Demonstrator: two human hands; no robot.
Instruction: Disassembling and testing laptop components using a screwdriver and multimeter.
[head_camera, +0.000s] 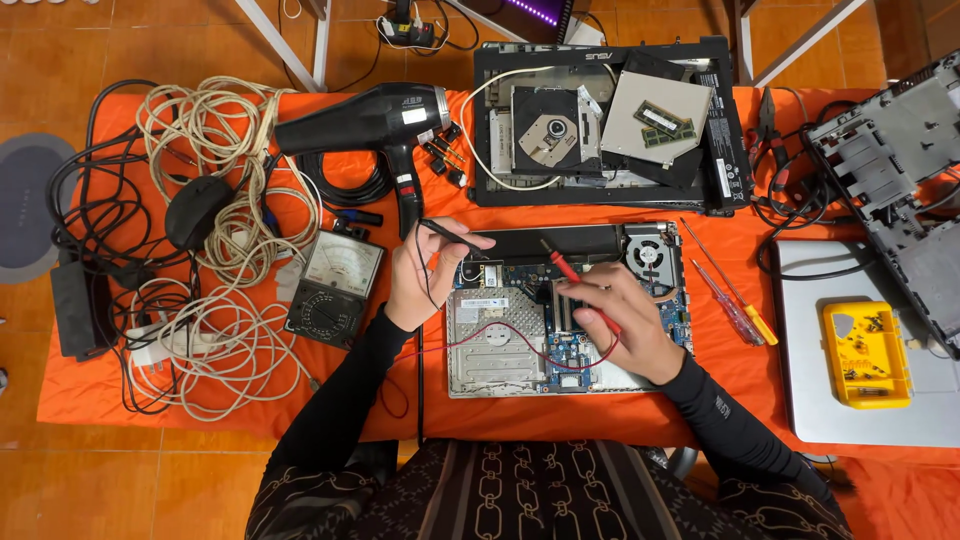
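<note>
Two probes are touching the opened laptop (565, 310) lying on the orange tabletop (700, 390): your left hand (425, 275) is pinching the black probe (450, 238), your right hand (620, 320) is gripping the red probe (575, 278). An analog multimeter (335, 288) is sitting just left.

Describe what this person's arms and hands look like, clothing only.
Both arms wear close-fitting black long sleeves ending at the wrists. The right sleeve carries a small pale marking on the forearm; the left sleeve looks plain. The left hand and right hand are bare: no gloves, and no rings or watch that I can make out.
</note>
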